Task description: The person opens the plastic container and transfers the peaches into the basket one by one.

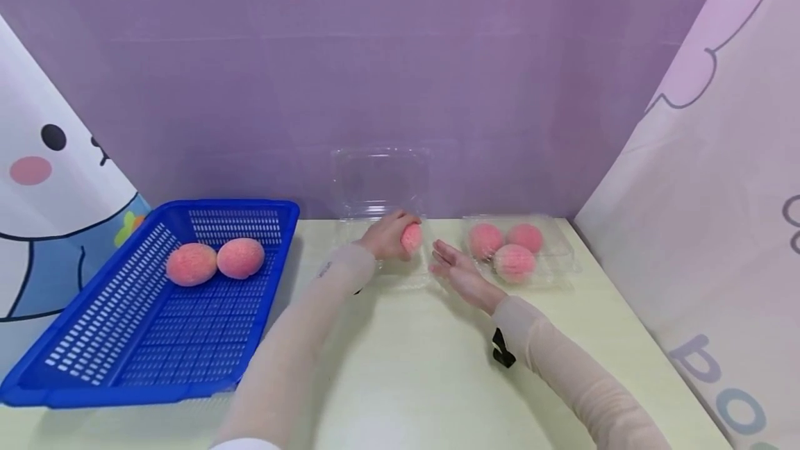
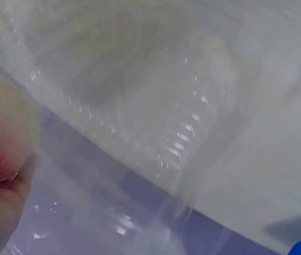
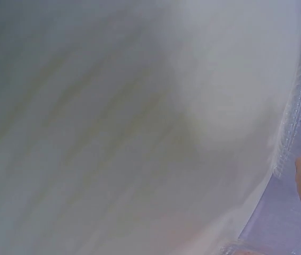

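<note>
Matt and finely fuzzy on the round pink peach (image 1: 411, 238) at the middle, likewise on the two pink-red peaches (image 1: 240, 258) at left. Thin, smooth, see-through plastic in the clear rectangular open box (image 1: 382, 179) at far middle, glinting along moulded ridges; same glossy look on the clear plastic container (image 1: 559, 254) at right. Smooth, softly shiny on the blue perforated plastic basket (image 1: 289, 240). Smooth with a faint sheen on the pale yellow bench (image 1: 400, 380). Matt, lightly creased on the purple cloth backdrop (image 1: 400, 75).

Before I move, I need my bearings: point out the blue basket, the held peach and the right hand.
Blue basket (image 1: 190, 346): head view, bare floor.
Held peach (image 2: 5, 128): left wrist view, its exposed side.
Right hand (image 1: 464, 275): head view, middle of the hand.
</note>
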A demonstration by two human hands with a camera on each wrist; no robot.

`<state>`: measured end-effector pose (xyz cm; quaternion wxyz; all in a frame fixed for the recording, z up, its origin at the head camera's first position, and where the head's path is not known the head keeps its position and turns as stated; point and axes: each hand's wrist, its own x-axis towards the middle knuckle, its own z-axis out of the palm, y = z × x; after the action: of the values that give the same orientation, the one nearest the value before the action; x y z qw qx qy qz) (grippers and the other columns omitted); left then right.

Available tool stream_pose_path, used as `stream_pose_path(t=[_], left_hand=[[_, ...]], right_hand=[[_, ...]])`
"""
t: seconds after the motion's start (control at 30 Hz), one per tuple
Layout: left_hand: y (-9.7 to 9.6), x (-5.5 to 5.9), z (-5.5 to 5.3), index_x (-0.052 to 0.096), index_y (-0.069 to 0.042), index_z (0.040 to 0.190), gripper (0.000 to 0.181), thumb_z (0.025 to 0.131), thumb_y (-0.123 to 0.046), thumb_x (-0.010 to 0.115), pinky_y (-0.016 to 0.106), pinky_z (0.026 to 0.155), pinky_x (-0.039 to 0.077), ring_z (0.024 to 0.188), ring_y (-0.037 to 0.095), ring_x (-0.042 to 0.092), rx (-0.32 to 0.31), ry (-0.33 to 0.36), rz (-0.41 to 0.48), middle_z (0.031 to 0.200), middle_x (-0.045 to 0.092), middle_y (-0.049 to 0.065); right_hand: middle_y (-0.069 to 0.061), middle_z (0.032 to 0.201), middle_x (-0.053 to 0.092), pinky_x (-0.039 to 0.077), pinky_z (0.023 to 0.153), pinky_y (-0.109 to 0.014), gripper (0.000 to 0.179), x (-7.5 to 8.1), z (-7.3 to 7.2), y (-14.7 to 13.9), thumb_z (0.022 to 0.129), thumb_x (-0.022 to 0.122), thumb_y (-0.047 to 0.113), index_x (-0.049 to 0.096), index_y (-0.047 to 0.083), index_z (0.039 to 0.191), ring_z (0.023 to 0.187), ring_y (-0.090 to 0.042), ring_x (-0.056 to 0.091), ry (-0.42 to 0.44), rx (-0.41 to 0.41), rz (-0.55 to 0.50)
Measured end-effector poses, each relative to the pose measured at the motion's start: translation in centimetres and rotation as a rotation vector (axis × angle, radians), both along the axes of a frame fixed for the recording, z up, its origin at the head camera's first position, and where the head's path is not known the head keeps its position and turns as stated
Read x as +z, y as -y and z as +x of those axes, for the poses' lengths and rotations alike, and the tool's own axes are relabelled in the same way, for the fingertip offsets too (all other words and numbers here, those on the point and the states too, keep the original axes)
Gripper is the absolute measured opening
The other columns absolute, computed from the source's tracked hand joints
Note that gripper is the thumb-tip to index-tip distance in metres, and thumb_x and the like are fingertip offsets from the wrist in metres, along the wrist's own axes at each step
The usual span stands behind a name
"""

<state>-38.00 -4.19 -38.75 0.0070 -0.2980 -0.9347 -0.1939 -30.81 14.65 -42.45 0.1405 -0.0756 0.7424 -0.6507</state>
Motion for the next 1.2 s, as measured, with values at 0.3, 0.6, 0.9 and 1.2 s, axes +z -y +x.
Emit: stream_pose_path(t=[0.3,0.6,0.9,1.2], left_hand=[[0.9,2.7,0.8,0.051,-0.016,0.125,0.073,0.058,-0.019,0.082,0.038,0.093,0.045,0.111,0.022,0.049,-0.019,-0.069,0.002,0.121,0.05,0.004],[1.2,6.4,1.7,0.051,-0.016,0.123,0.07,0.06,-0.022,0.082,0.041,0.088,0.047,0.109,0.023,0.048,-0.024,-0.103,-0.029,0.121,0.05,0.004],[1.9,9.8,3.7,0.05,-0.019,0.123,0.068,0.062,-0.023,0.081,0.042,0.087,0.047,0.106,0.023,0.049,-0.014,-0.065,-0.074,0.119,0.05,0.003],[4.9,11.4,6.6,0.048,-0.021,0.126,0.07,0.063,-0.021,0.081,0.047,0.084,0.048,0.109,0.024,0.045,0.029,-0.044,-0.108,0.122,0.048,0.003]], right_hand=[[-0.012,0.154,0.011,0.025,0.111,-0.039,0.069,0.1,-0.5,0.2,0.092,0.05,0.005,0.008,0.002,0.146,0.14,-0.026,0.016,-0.004,0.019,0.007],[-0.011,0.154,0.009,0.024,0.111,-0.041,0.069,0.1,-1.1,-0.4,0.092,0.05,0.006,0.007,0.002,0.146,0.141,-0.026,0.014,-0.011,0.023,0.019],[-0.01,0.154,0.007,0.021,0.112,-0.041,0.069,0.1,-1.3,-0.8,0.092,0.049,0.006,0.006,0.003,0.146,0.141,-0.027,0.012,0.005,0.024,0.017],[-0.011,0.154,0.004,0.019,0.112,-0.041,0.07,-0.1,-1.4,-0.8,0.092,0.049,0.005,0.004,0.003,0.146,0.141,-0.027,0.01,0.008,0.037,-0.005]])
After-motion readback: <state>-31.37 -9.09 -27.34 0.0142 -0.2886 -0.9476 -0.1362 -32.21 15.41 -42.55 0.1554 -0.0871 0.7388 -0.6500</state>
